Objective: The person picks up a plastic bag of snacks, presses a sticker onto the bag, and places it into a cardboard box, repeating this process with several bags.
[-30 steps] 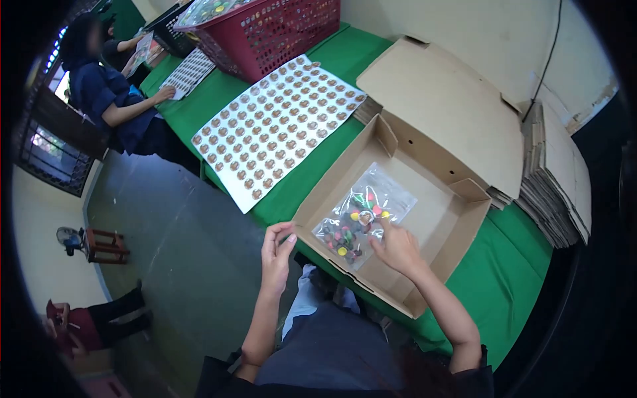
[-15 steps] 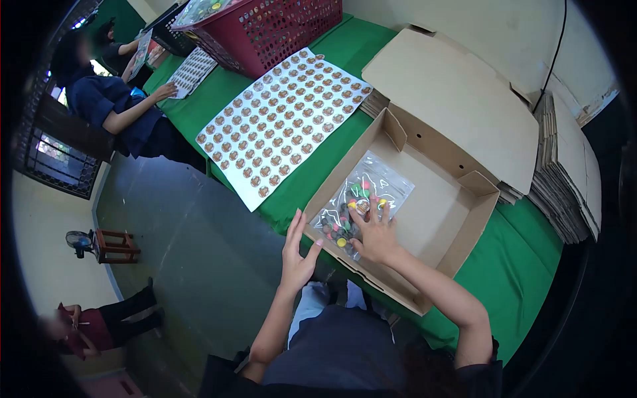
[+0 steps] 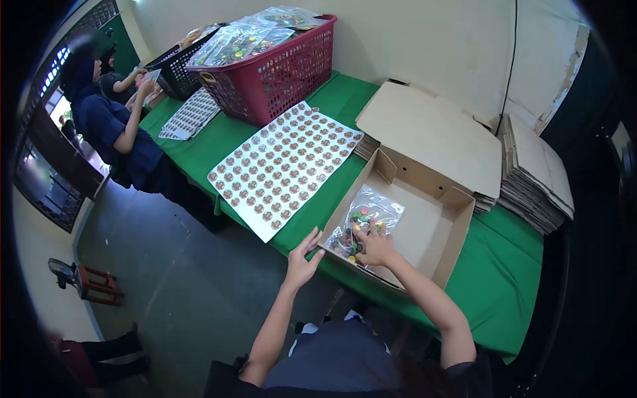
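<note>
Inside the brown cardboard box [image 3: 419, 229] lies a clear plastic bag of small colourful bits [image 3: 367, 209]. On it, the right hand [image 3: 376, 247], pointing a second ago, now spreads its fingers, likely pressing wider. The left hand [image 3: 303, 262], fingers parted, seems to touch the box's corner.

A table [image 3: 501, 285] under green cloth stretches from below both hands away to the far left, with an open box [image 3: 418, 232] on it, its near left corner at the left hand [image 3: 305, 259] and its inside under the right hand [image 3: 376, 247]. Beyond the left hand lies a sheet [image 3: 285, 166] of round prints, then a red basket [image 3: 279, 83], and farther left smaller sheets [image 3: 192, 113] and a black basket [image 3: 178, 74]. Flat cardboard [image 3: 431, 139] lies piled beyond the right hand, with another stack [image 3: 541, 179] farther to its right.
</note>
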Available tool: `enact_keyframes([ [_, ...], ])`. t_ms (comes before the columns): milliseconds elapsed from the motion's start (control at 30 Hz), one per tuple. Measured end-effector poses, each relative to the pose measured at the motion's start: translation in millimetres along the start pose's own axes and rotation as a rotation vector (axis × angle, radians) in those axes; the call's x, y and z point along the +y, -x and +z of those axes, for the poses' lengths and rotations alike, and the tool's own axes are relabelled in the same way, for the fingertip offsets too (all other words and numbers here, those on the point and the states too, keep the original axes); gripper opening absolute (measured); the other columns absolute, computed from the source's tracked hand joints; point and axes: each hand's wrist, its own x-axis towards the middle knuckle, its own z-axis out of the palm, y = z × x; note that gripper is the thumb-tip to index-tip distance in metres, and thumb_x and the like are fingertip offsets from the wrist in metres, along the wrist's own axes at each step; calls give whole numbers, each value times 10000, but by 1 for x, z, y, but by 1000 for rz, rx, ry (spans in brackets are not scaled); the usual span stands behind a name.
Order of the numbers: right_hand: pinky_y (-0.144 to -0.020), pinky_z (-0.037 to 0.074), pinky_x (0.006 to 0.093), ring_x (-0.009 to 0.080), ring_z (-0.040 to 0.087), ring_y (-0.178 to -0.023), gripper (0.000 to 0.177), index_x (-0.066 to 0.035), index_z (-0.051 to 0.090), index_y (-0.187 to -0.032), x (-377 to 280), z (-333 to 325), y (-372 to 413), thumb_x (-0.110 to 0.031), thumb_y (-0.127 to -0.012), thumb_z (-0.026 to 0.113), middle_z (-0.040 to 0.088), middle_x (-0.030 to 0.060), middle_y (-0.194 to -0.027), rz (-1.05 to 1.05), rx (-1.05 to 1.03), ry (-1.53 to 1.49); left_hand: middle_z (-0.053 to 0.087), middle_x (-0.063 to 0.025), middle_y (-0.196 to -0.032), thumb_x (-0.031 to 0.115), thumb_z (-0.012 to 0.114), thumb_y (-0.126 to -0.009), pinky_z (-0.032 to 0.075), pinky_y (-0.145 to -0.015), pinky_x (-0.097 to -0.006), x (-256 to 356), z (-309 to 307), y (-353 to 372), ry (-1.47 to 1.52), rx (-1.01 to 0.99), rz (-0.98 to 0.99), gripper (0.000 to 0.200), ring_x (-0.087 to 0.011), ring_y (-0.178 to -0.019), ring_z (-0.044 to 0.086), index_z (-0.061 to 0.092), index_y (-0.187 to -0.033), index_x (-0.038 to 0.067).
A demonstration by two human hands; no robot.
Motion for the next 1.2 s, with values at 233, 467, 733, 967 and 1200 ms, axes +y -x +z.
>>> enact_keyframes([
  [233,-958,226,434,416,189,-1196,594,-164,356,-1219,-4,-22,46,-205,-674,588,227,263,-1276,-109,621,-466,471,-137,-1153,14,419,-813,321,-910,-282,5,-25,15,-12,17,143,372,-200,-1086,435,386,-1181,-26],
  [467,-945,251,424,334,257,-1183,530,-83,350,-1185,-93,-19,98,-157,-711,576,186,166,-1292,-17,928,-721,531,-138,-1059,42,426,-828,347,-889,-264,14,-119,58,207,261,64,268,-180,-1013,489,488,-1072,-49],
  [733,-886,327,384,249,339,-1089,407,-28,406,-1068,-220,-7,45,-91,-700,569,257,123,-1221,-209,903,-1161,578,-171,-926,133,430,-853,464,-773,-285,59,-229,141,302,638,137,259,-210,-862,570,565,-917,-80],
  [967,-855,353,360,228,389,-1020,378,-28,408,-1041,-287,-4,-10,-54,-695,559,297,105,-1172,-342,681,-1193,574,-200,-926,64,401,-804,498,-708,-306,53,-292,183,286,996,198,288,-253,-831,583,581,-644,-94],
  [1200,-837,368,345,221,394,-1000,364,-42,400,-1036,-317,-7,-85,-18,-701,540,303,102,-1159,-384,577,-1218,483,-208,-1107,100,308,-817,450,-796,-359,40,-325,147,288,1140,217,398,-286,-946,536,563,-569,-78],
])
